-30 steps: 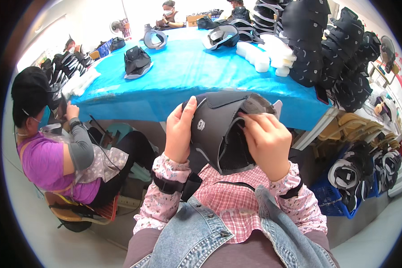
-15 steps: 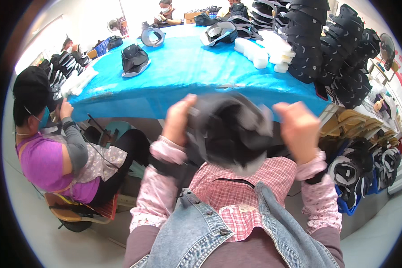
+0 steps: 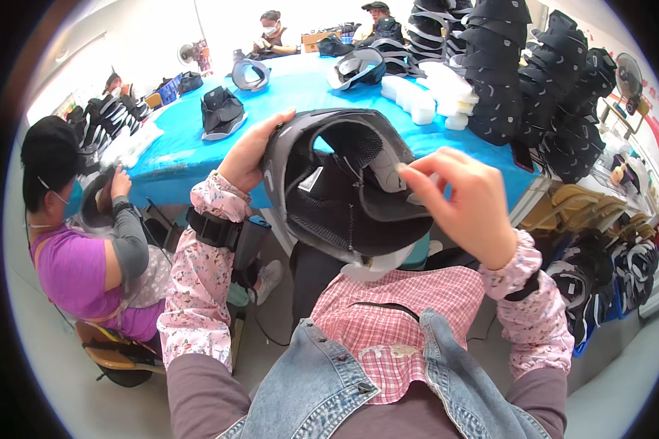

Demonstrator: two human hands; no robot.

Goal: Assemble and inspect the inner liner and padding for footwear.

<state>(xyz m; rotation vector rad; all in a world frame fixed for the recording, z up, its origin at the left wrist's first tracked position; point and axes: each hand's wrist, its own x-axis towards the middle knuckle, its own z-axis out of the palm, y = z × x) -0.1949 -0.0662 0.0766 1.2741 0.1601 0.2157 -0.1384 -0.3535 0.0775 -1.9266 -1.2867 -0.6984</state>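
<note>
A black cap [image 3: 322,212] with a grey brim is held upturned above my lap, its dark mesh lining and a small white label facing me. My left hand [image 3: 255,150] grips its left side, the thumb at the rim and the other fingers mostly hidden behind. At the cap's right inner edge, beside a grey band [image 3: 388,172], my right hand [image 3: 465,201] is closed in a pinch. Thumb and forefinger meet at that edge; whether a thread or other small piece is also between them cannot be seen.
A blue-covered table [image 3: 293,91] stands ahead, with loose caps [image 3: 222,113], white foam-like pieces [image 3: 410,99] and tall stacks of black caps [image 3: 496,73]. A co-worker in purple [image 3: 73,249] sits at left, holding a cap. Blue crates of caps [image 3: 582,285] stand at lower right.
The cap, blurred before, is now steadier, tilted with its inside toward me. My left hand has moved left and up with it. My right hand has come from beside the cap to its right edge.
</note>
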